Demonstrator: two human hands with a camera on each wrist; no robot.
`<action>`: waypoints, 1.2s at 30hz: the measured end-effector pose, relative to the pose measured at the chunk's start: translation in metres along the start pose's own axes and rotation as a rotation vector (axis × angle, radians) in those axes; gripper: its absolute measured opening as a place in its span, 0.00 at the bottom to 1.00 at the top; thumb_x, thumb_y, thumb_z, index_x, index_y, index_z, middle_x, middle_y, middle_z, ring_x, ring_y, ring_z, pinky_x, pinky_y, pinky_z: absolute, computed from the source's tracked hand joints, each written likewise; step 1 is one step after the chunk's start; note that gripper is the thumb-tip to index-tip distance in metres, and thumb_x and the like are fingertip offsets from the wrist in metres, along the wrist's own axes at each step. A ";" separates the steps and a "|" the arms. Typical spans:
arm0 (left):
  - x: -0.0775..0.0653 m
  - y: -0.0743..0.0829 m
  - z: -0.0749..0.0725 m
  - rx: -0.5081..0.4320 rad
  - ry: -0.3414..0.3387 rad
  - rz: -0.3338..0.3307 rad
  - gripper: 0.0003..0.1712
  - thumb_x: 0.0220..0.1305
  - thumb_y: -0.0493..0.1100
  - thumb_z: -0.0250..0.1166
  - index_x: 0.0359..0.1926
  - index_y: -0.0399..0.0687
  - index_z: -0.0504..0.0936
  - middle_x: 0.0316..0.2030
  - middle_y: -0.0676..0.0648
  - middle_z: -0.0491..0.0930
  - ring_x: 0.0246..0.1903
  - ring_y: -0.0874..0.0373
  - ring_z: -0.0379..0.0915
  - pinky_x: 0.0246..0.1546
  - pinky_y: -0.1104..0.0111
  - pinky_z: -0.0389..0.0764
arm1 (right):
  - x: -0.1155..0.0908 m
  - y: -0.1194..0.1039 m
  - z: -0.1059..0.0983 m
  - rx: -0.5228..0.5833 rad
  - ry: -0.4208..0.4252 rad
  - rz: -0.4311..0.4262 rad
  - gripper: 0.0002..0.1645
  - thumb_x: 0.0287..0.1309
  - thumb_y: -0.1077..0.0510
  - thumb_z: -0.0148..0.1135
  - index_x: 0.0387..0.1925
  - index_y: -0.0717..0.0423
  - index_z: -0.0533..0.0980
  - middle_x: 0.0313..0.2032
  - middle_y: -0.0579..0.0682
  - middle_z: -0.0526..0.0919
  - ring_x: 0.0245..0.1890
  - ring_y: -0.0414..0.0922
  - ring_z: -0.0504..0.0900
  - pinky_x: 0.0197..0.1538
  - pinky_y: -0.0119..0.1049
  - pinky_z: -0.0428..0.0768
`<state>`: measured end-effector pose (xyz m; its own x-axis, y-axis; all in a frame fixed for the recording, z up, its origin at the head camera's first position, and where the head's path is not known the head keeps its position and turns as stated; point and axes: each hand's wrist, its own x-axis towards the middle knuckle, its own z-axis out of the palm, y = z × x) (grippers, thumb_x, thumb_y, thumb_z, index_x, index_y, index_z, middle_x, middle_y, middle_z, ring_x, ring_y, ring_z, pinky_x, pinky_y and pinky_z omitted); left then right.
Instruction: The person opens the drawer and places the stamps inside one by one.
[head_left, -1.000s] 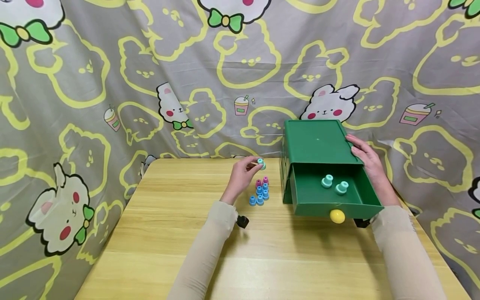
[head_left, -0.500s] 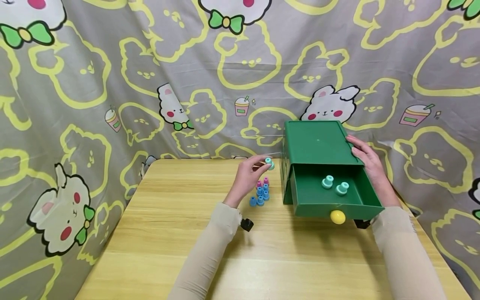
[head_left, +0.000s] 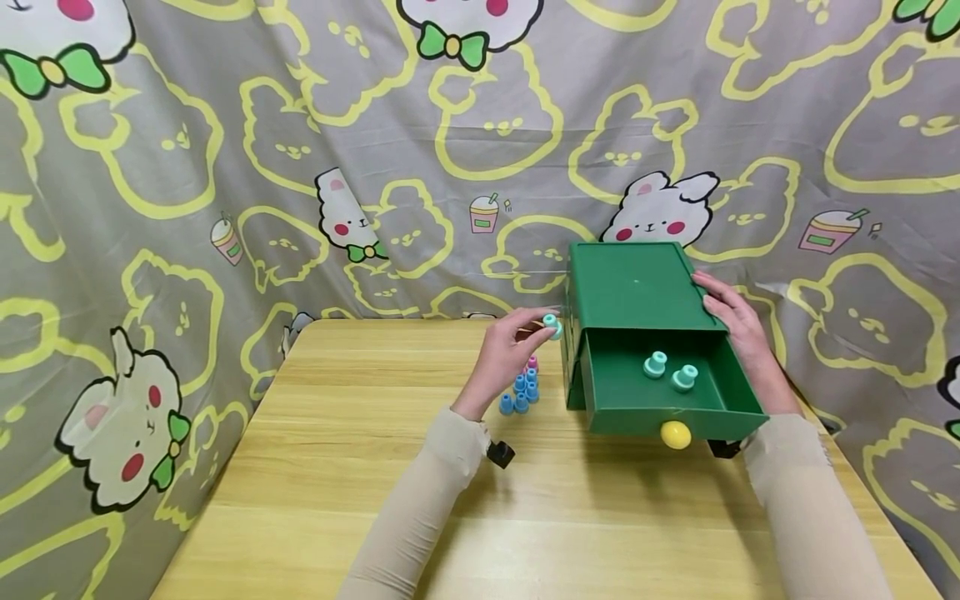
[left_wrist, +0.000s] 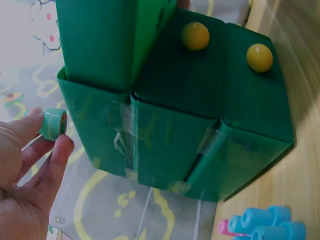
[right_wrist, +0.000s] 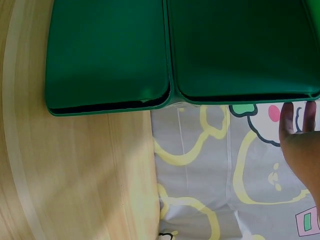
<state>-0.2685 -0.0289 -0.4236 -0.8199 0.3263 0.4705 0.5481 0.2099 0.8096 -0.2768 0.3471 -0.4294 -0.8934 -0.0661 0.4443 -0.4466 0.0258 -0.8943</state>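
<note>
Thumb and fingers of my left hand (head_left: pixel 504 357) pinch a mint-green stepped plastic peg (head_left: pixel 552 327), held in the air just left of a green drawer unit (head_left: pixel 633 287). In the left wrist view the peg (left_wrist: pixel 53 124) is tilted sideways, apart from the unit's wall. The top drawer (head_left: pixel 622 419) is pulled out, with two matching pegs (head_left: pixel 655 365) standing upright inside. My right hand (head_left: pixel 738 321) rests against the unit's right upper side, fingers extended; the right wrist view shows its fingers (right_wrist: pixel 290 120) beside the upper edge.
Several blue pegs (head_left: pixel 521 403) and a pink peg (head_left: pixel 532 363) stand on the wooden table (head_left: pixel 337 433), left of the unit and partly behind my left hand. Yellow knobs (left_wrist: pixel 195 36) stick out from the drawer fronts. A patterned cloth (head_left: pixel 390 125) hangs behind the table.
My left hand has moved to the right with the mint-green peg, nearing the drawer unit. It now covers part of the pink pegs. My right hand and the open drawer have stayed put.
</note>
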 end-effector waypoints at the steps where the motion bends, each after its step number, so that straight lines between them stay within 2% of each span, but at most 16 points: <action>1: 0.000 0.001 0.001 -0.004 -0.001 0.010 0.18 0.74 0.47 0.65 0.60 0.48 0.85 0.49 0.49 0.85 0.47 0.56 0.84 0.51 0.70 0.85 | 0.000 0.000 0.000 0.001 0.001 0.000 0.25 0.79 0.63 0.48 0.73 0.59 0.70 0.68 0.34 0.71 0.68 0.27 0.65 0.67 0.18 0.61; 5: -0.001 0.010 0.004 -0.032 -0.007 0.049 0.17 0.74 0.46 0.65 0.60 0.49 0.85 0.49 0.48 0.85 0.48 0.53 0.85 0.52 0.70 0.85 | 0.000 0.000 0.000 0.002 0.002 -0.001 0.25 0.79 0.63 0.48 0.73 0.59 0.70 0.68 0.33 0.71 0.68 0.27 0.65 0.67 0.18 0.61; 9: -0.002 0.020 0.008 -0.046 -0.011 0.087 0.16 0.74 0.45 0.65 0.59 0.51 0.86 0.50 0.48 0.85 0.48 0.55 0.84 0.52 0.70 0.84 | 0.000 0.000 0.000 0.003 0.003 -0.001 0.25 0.79 0.63 0.48 0.73 0.59 0.70 0.67 0.33 0.72 0.68 0.27 0.65 0.67 0.18 0.61; 18: -0.003 0.040 0.020 -0.060 -0.048 0.202 0.17 0.71 0.40 0.67 0.58 0.45 0.85 0.46 0.46 0.85 0.46 0.59 0.84 0.51 0.72 0.84 | 0.001 0.001 -0.001 0.002 0.003 0.005 0.25 0.80 0.63 0.48 0.73 0.58 0.70 0.68 0.33 0.71 0.68 0.27 0.65 0.66 0.18 0.61; 23: -0.003 0.044 0.025 -0.047 -0.087 0.257 0.17 0.70 0.39 0.69 0.57 0.42 0.86 0.44 0.47 0.85 0.42 0.62 0.81 0.48 0.71 0.85 | 0.001 0.002 0.000 0.006 0.000 0.004 0.25 0.80 0.63 0.48 0.73 0.59 0.70 0.69 0.34 0.70 0.69 0.28 0.65 0.66 0.18 0.61; 29: -0.001 0.047 0.031 0.003 -0.121 0.307 0.16 0.70 0.40 0.69 0.57 0.45 0.87 0.44 0.49 0.87 0.41 0.66 0.80 0.45 0.73 0.84 | 0.000 0.000 0.000 0.009 0.000 -0.003 0.25 0.79 0.63 0.48 0.73 0.60 0.70 0.69 0.35 0.71 0.69 0.27 0.65 0.67 0.18 0.61; 36: 0.003 0.049 0.036 0.032 -0.172 0.340 0.17 0.69 0.39 0.69 0.57 0.44 0.86 0.45 0.49 0.87 0.40 0.68 0.78 0.43 0.75 0.83 | 0.001 0.001 0.000 0.019 0.002 -0.016 0.25 0.79 0.64 0.48 0.72 0.61 0.70 0.68 0.35 0.72 0.68 0.27 0.65 0.67 0.18 0.61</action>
<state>-0.2383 0.0155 -0.3955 -0.5517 0.5318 0.6425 0.7915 0.0909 0.6044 -0.2778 0.3466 -0.4302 -0.8861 -0.0644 0.4590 -0.4603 0.0059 -0.8877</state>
